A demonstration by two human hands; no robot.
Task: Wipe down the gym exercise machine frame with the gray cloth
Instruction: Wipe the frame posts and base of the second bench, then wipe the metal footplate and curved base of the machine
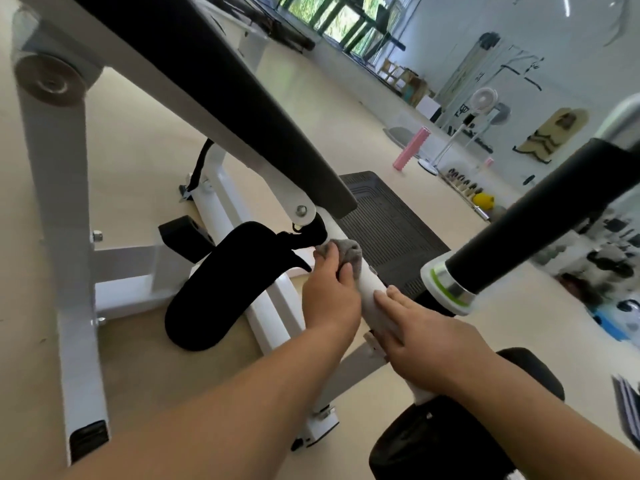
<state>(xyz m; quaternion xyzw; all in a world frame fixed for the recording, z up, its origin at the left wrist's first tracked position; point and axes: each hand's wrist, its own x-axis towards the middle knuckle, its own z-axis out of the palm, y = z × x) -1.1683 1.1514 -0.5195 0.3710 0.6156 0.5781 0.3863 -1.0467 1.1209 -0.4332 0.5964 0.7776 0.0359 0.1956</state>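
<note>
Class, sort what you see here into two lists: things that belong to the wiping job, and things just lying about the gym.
Part of the job:
gray cloth
left hand, gripping the cloth
right hand, resting on the tube
white frame tube

Just lying about:
pink foam roller
white fan
yellow object by the far wall

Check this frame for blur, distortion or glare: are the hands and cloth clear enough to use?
Head view: wide-angle distortion tilts the white frame post at left. Head view: clutter at the right edge is smeared. Head view: soft daylight from the windows, no harsh glare; the left hand gripping the gray cloth and the right hand on the white tube read clearly.
</note>
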